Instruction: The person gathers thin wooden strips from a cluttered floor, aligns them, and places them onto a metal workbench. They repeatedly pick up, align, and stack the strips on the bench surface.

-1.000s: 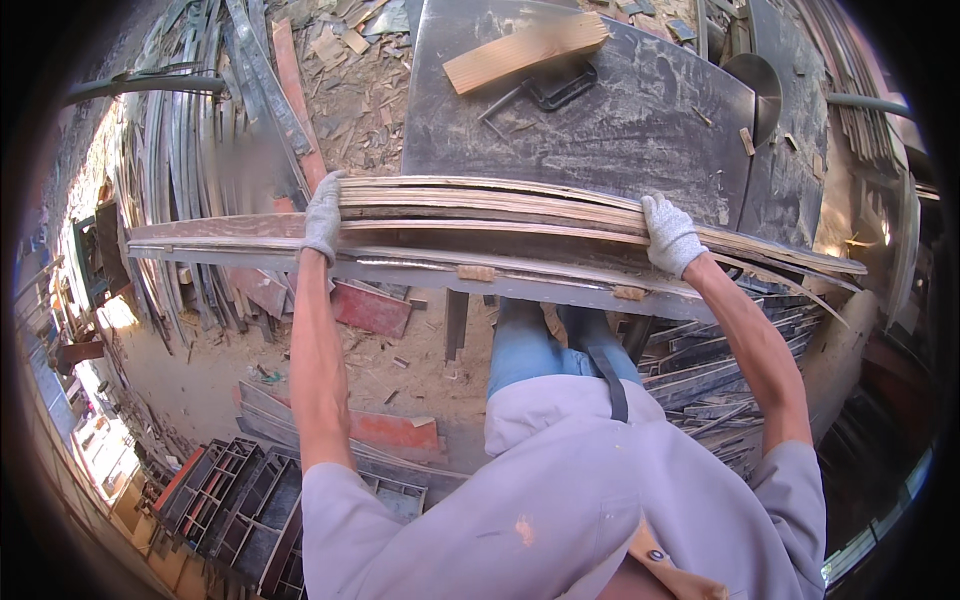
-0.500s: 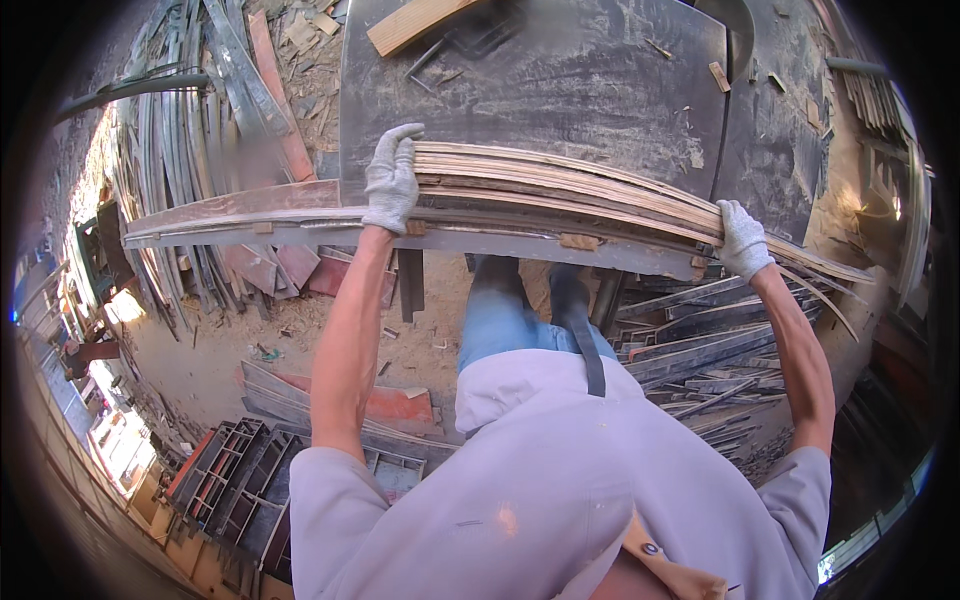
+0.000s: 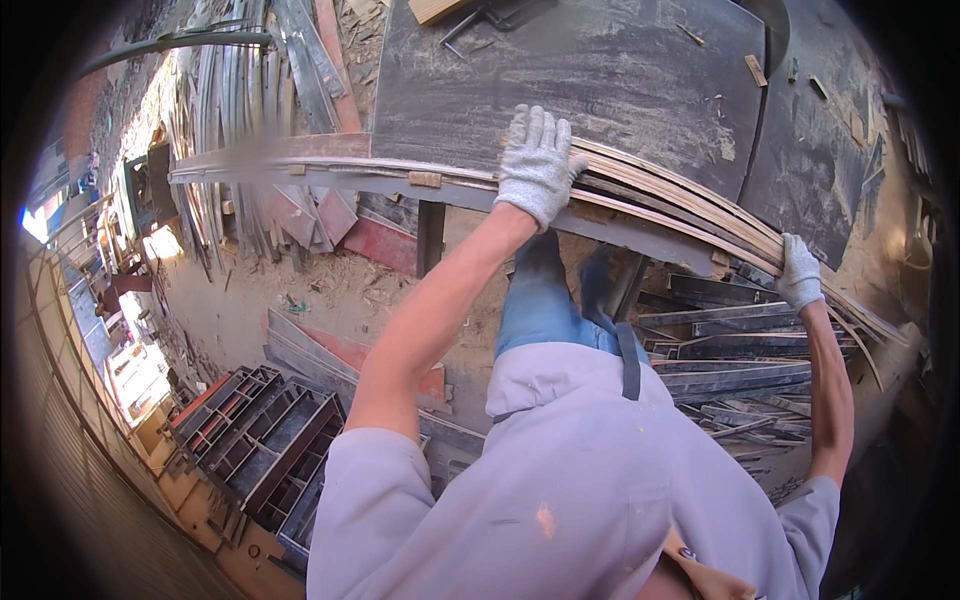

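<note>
A person in a pale lilac long-sleeved shirt and blue jeans looks down over a dark, dusty worktable [image 3: 600,80] in a cluttered workshop yard. Both hands wear speckled grey knit gloves and hold a bundle of long, thin, pale wooden strips [image 3: 680,200] that lies along the near edge of the table, running from the far left across to the lower right, where its ends splay apart.

The left hand [image 3: 537,165] rests on top of the bundle near its middle. The fingers [image 3: 535,130] are stretched forward and slightly spread, lying over the top of the strips and onto the table surface beyond them, while the heel of the hand sits at the bundle's near edge. They press down flat; a closed grip is not visible.

The right hand [image 3: 799,272] is farther along towards the bundle's right end, well apart from the left. Its fingers curl closed around the strips from above, with the strips passing through under the glove.

Below the table edge lie a pile of dark grey metal channel sections [image 3: 730,350] and reddish flat panels [image 3: 340,215] on sandy ground. At lower left stands a set of dark metal frames with compartments [image 3: 260,440].
</note>
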A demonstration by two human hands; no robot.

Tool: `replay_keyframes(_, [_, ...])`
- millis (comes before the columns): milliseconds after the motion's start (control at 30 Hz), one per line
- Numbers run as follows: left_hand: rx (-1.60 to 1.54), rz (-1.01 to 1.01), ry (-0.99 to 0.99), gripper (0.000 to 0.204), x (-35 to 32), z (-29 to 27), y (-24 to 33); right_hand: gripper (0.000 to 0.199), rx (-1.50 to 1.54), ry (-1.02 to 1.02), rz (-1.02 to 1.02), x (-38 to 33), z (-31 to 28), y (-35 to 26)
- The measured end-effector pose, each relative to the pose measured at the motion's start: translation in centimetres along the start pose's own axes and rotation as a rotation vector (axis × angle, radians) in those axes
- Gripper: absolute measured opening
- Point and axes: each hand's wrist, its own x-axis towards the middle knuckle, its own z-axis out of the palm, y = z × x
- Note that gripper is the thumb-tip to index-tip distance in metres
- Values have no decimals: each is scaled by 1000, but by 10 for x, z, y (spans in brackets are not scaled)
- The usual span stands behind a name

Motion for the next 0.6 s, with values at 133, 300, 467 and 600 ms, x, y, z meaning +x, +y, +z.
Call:
replay_keyframes(133, [-131, -109, 127, 60, -12, 19, 21, 68, -8, -26, 6, 4, 1, 0])
replay_keyframes(300, [-185, -111, 46, 64, -12, 12, 24, 67, -30, -29, 7, 2, 5, 3])
replay_keyframes(467, [-154, -136, 33, 67, -18, 31, 27, 69, -10, -50, 11, 2, -3, -5])
replay_keyframes(600, [-152, -99, 149, 65, -25, 41, 34, 67, -8, -56, 5, 0, -10, -12])
